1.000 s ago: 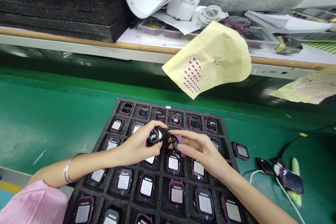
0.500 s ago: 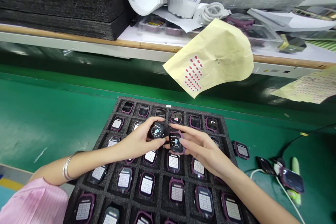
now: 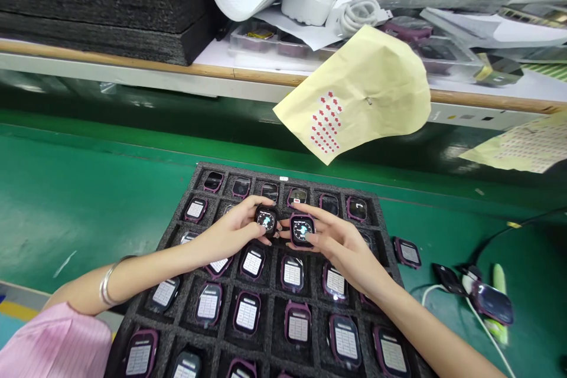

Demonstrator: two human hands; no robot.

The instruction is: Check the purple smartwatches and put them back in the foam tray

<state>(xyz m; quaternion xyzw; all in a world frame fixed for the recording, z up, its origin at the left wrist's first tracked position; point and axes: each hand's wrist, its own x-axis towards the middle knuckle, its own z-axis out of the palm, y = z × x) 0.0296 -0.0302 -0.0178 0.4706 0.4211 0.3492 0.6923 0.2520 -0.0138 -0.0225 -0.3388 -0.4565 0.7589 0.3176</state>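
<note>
My left hand (image 3: pixel 246 221) grips a black smartwatch case (image 3: pixel 266 221) without a strap, its lit screen showing a dial with a blue figure. Beside it, my right hand (image 3: pixel 330 233) holds a purple smartwatch case (image 3: pixel 302 230) with a similar lit dial, thumb at the screen's lower right corner. Both are held above a black foam tray (image 3: pixel 283 175) divided into square compartments. Purple and dark watch cases lie in its compartments, such as this purple one (image 3: pixel 247 312) with a white list on screen; those in the far row look mostly dark. My hands hide some compartments.
Right of the tray, a purple watch case (image 3: pixel 407 252) lies on the green table (image 3: pixel 80 189), near another dark watch (image 3: pixel 492 303) and a white cable (image 3: pixel 489 339). A yellow paper (image 3: pixel 376 88) hangs from the shelf edge (image 3: pixel 248 75). Black foam blocks (image 3: pixel 97 6) are stacked at back left.
The purple watch in my right hand has turned more upright towards me and moved slightly up and right. The black watch in my left hand has tilted, showing its screen more squarely.
</note>
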